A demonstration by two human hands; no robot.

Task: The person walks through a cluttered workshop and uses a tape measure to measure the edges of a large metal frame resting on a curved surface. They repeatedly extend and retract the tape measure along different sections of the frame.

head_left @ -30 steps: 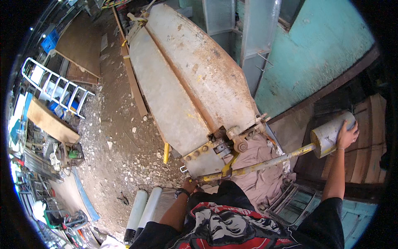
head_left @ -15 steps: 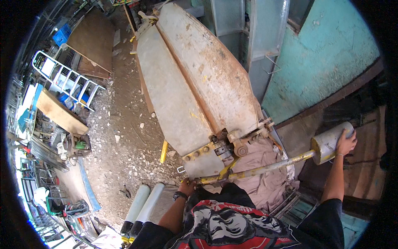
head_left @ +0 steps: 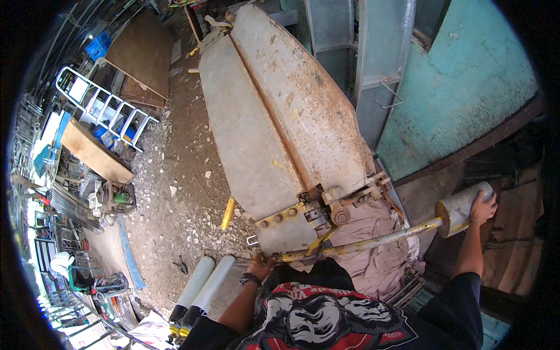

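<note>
A sheet-metal bending brake point(head_left: 251, 134), with grey, rust-stained plates, stretches away in front of me. A worn yellow bar point(head_left: 373, 242) crosses its near end close to my body. On the bar's right end sits a grey cylindrical counterweight point(head_left: 458, 213). My right hand point(head_left: 483, 207) is closed over the outer end of that counterweight. At the bar's left end, my left hand point(head_left: 261, 268) is closed round the bar, its fingers partly hidden. Between the hands, a yellow bracket point(head_left: 318, 242) joins the bar to the bolted hinge point(head_left: 315, 213).
Crumpled pinkish cloth point(head_left: 373, 227) lies under the hinge. Two white-and-black cylinders point(head_left: 201, 286) stand near my left arm. Pliers point(head_left: 181, 265) lie on gravelly ground beside them. Left are a stepladder point(head_left: 108, 111) and wooden boards point(head_left: 96, 149); a teal wall point(head_left: 466, 99) is at right.
The view has shifted slightly, so the brake and surroundings appear a little farther right. Both hands keep their holds on the bar and counterweight.
</note>
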